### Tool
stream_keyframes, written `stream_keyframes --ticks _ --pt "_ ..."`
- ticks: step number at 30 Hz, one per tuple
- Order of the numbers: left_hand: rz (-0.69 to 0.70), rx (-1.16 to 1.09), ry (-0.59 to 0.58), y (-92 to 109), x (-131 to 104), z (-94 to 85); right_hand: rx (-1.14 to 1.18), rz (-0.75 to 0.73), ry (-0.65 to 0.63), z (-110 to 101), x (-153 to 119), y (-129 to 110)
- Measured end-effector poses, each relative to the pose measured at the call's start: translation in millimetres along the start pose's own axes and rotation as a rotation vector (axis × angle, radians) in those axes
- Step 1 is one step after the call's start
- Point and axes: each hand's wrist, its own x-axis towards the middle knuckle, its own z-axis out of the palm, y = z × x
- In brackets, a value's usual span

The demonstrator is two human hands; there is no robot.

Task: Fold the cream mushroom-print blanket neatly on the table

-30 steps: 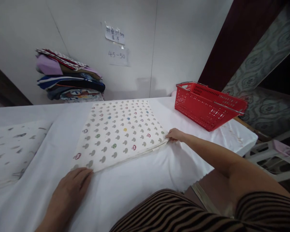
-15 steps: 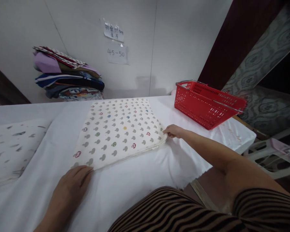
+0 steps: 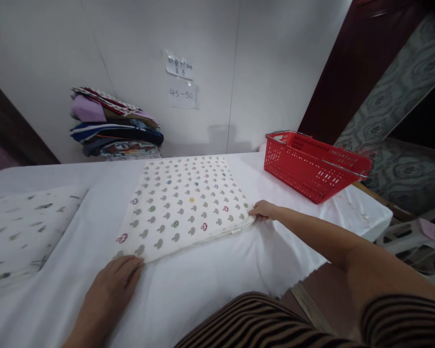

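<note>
A white folded cloth point(image 3: 181, 212) printed with grey and a few coloured mushrooms lies flat on the white-covered table point(image 3: 210, 270). Its near edge shows stacked layers and a small pale tag. At the near left corner, my left hand point(image 3: 112, 285) has its fingers on top and its thumb by the edge, closed on the cloth. My right hand point(image 3: 264, 210) pinches the near right corner between thumb and fingers. Left of it lies another folded white cloth point(image 3: 25, 227) with dark, feather-like marks, partly out of view.
A red plastic basket point(image 3: 311, 166) with metal handles stands at the back right. Against the wall at the back left is a stack of folded fabrics point(image 3: 116, 128). Paper signs point(image 3: 183, 93) hang on the wall. A white plastic chair point(image 3: 416, 237) is beyond the table's right end.
The view has tilted slightly, so everything sits a little lower and further right. Both hands stay at the same corners of the mushroom-print cloth, which looks unchanged.
</note>
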Motion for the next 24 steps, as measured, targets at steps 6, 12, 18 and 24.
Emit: stream_keyframes --ticks 6,12,18,24 --pt "-0.024 0.013 0.016 -4 -3 7.0 0.089 -0.029 -0.003 2 1 -2" --pt "0.013 0.022 -0.003 -9 -3 5.5 0.137 -0.024 -0.056 -2 1 12" --pt "-0.005 0.045 -0.094 -4 2 -8.9 0.071 -0.071 0.028 1 2 17" --pt "0.034 0.066 -0.102 -5 5 -9.6 0.164 -0.121 -0.011 -3 3 15"
